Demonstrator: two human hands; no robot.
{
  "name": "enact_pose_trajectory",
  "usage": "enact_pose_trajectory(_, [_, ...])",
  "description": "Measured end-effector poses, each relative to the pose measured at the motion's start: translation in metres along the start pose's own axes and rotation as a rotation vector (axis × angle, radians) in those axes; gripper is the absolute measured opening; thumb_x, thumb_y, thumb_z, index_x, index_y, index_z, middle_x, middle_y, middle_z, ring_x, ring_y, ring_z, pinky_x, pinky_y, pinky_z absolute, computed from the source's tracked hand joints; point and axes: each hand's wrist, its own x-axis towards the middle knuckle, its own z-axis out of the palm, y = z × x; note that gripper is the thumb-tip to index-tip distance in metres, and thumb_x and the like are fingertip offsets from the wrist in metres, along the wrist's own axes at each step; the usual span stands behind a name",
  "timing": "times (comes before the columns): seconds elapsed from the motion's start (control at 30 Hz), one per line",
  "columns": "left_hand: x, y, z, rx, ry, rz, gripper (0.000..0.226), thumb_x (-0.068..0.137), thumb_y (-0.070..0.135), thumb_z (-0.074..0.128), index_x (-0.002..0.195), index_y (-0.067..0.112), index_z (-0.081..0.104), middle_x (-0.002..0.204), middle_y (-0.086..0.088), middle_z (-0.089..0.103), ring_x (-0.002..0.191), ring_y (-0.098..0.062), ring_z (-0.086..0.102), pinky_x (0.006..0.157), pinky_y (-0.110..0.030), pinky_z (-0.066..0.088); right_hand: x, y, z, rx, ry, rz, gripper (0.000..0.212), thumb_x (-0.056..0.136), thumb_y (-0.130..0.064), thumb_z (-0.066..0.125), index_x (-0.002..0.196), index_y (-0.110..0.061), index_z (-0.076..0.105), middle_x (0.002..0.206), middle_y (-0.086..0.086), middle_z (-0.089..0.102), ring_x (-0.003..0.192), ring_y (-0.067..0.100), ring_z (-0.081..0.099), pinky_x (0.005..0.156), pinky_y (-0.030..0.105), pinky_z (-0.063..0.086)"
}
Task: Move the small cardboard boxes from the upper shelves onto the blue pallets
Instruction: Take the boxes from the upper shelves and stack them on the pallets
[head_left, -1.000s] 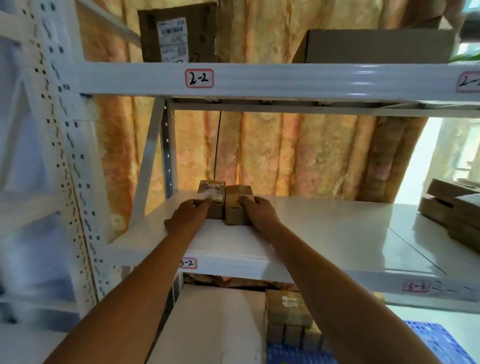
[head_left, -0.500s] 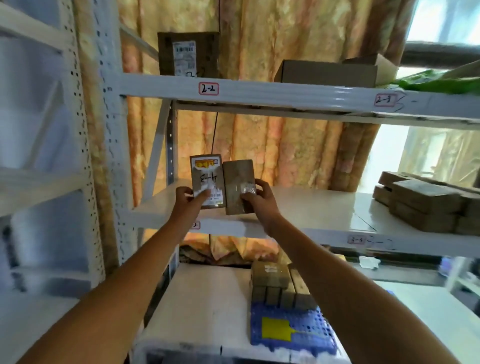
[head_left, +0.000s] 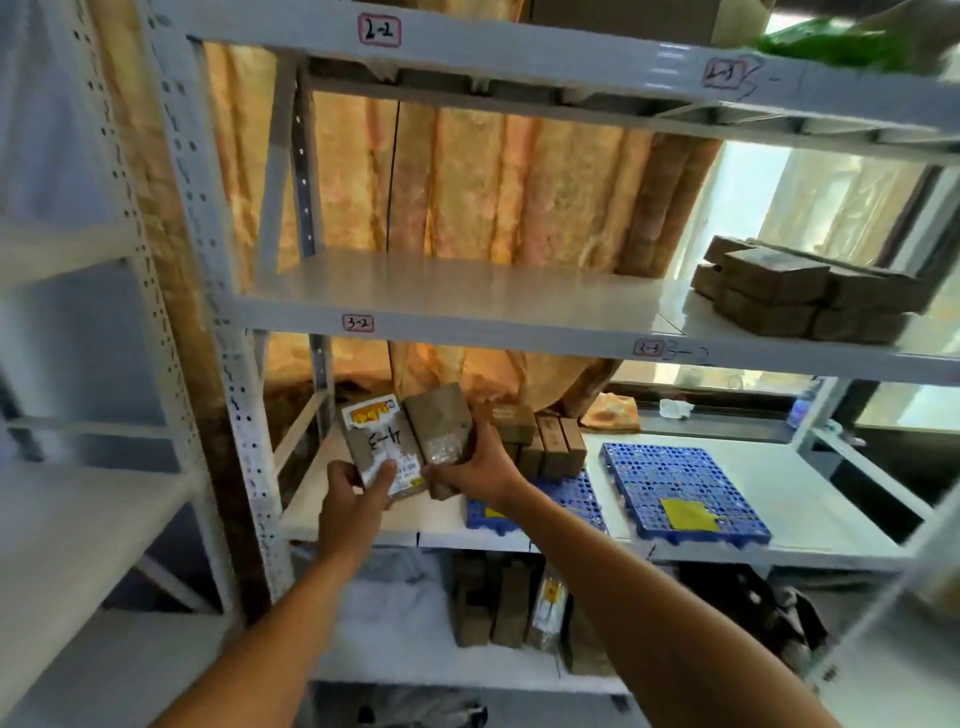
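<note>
Both hands are loaded: our left hand (head_left: 358, 491) grips the labelled box (head_left: 382, 447), our right hand (head_left: 480, 467) grips the plain brown box (head_left: 440, 423) — the two held upright, side by side and touching, above the lower shelf's (head_left: 363, 519) front edge. Just right and slightly beyond lies the near blue pallet (head_left: 571, 501), boxes already stacked (head_left: 540, 441) on its far part, so we judge the right hand nearer. Beyond, more boxes (head_left: 800, 291) wait at the upper shelf's (head_left: 467, 291) right end.
</note>
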Motion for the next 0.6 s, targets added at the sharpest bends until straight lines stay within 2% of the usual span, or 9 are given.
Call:
enact_pose_trajectory(0.03, [-0.005, -0.009, 0.006, 0.033, -0.024, -0.032, 0.060, 0.066, 0.084, 0.060, 0.090, 0.031, 0.044, 0.087, 0.003, 0.062, 0.083, -0.029, 0.066, 0.070, -0.047, 0.054, -0.003, 0.014, -0.003, -0.067, -0.003, 0.063, 0.105, 0.063, -0.043, 0.095, 0.149, -0.018, 0.038, 0.141, 0.008, 0.047, 0.131, 0.027, 0.053, 0.106, 0.049, 0.051])
enact_pose_trajectory(0.1, [-0.010, -0.020, 0.021, 0.069, -0.066, -0.060, 0.065, 0.065, 0.084, 0.061, 0.086, 0.025, 0.044, 0.081, 0.000, 0.062, 0.078, -0.027, 0.065, 0.065, -0.037, 0.048, -0.006, 0.039, -0.012, -0.097, 0.003, 0.160, 0.104, 0.065, -0.044, 0.094, 0.148, -0.013, 0.040, 0.141, 0.008, 0.045, 0.131, 0.026, 0.052, 0.109, 0.046, 0.049])
enact_pose_trajectory(0.2, [-0.003, -0.031, 0.053, 0.069, -0.144, -0.109, 0.051, 0.078, 0.067, 0.071, 0.089, 0.022, 0.047, 0.084, -0.001, 0.066, 0.080, -0.026, 0.067, 0.070, -0.040, 0.052, -0.002, 0.068, -0.030, -0.031, 0.014, 0.255, 0.091, 0.067, -0.035, 0.093, 0.139, -0.012, 0.043, 0.132, 0.007, 0.055, 0.113, 0.028, 0.066, 0.089, 0.049, 0.061])
enact_pose_trajectory(0.23, [0.001, -0.034, 0.065, 0.076, -0.175, -0.127, 0.048, 0.080, 0.063, 0.072, 0.092, 0.022, 0.049, 0.088, -0.001, 0.068, 0.082, -0.024, 0.068, 0.072, -0.040, 0.054, 0.001, 0.077, -0.036, -0.010, 0.017, 0.284, 0.087, 0.068, -0.032, 0.092, 0.138, -0.012, 0.044, 0.129, 0.006, 0.058, 0.109, 0.027, 0.068, 0.088, 0.049, 0.062])
enact_pose_trajectory(0.3, [0.013, -0.037, 0.094, 0.058, -0.226, -0.152, 0.047, 0.081, 0.062, 0.071, 0.096, 0.023, 0.050, 0.093, 0.001, 0.070, 0.081, -0.018, 0.070, 0.064, -0.033, 0.056, 0.014, 0.095, -0.054, 0.044, 0.035, 0.336, 0.087, 0.070, -0.028, 0.091, 0.141, -0.011, 0.043, 0.126, 0.003, 0.062, 0.111, 0.022, 0.066, 0.096, 0.041, 0.059])
enact_pose_trajectory(0.4, [0.041, -0.040, 0.137, 0.015, -0.232, -0.175, 0.050, 0.079, 0.064, 0.071, 0.093, 0.021, 0.049, 0.087, -0.002, 0.066, 0.073, -0.016, 0.068, 0.052, -0.028, 0.054, 0.041, 0.118, -0.085, 0.100, 0.058, 0.382, 0.085, 0.073, -0.024, 0.089, 0.143, -0.010, 0.041, 0.114, -0.002, 0.062, 0.101, 0.015, 0.064, 0.081, 0.028, 0.060])
enact_pose_trajectory(0.5, [0.079, -0.042, 0.177, -0.004, -0.207, -0.186, 0.054, 0.080, 0.064, 0.071, 0.090, 0.017, 0.045, 0.085, -0.006, 0.060, 0.067, -0.017, 0.064, 0.047, -0.026, 0.053, 0.074, 0.137, -0.124, -0.022, 0.137, 0.368, 0.085, 0.058, -0.046, 0.085, 0.129, -0.018, 0.046, 0.113, 0.002, 0.064, 0.105, 0.023, 0.065, 0.086, 0.035, 0.061])
enact_pose_trajectory(0.57, [0.105, -0.044, 0.200, -0.038, -0.195, -0.205, 0.052, 0.082, 0.061, 0.070, 0.089, 0.017, 0.042, 0.088, -0.008, 0.060, 0.069, -0.016, 0.064, 0.048, -0.026, 0.053, 0.101, 0.150, -0.156, -0.154, 0.192, 0.337, 0.079, 0.046, -0.060, 0.077, 0.110, -0.024, 0.051, 0.104, -0.003, 0.062, 0.099, 0.022, 0.065, 0.079, 0.029, 0.060])
enact_pose_trajectory(0.6, [0.117, -0.044, 0.210, -0.046, -0.188, -0.210, 0.052, 0.083, 0.061, 0.070, 0.089, 0.018, 0.041, 0.090, -0.008, 0.061, 0.072, -0.016, 0.065, 0.049, -0.028, 0.054, 0.115, 0.156, -0.171, -0.243, 0.190, 0.325, 0.079, 0.049, -0.062, 0.078, 0.112, -0.022, 0.053, 0.107, -0.002, 0.058, 0.101, 0.023, 0.063, 0.081, 0.032, 0.058])
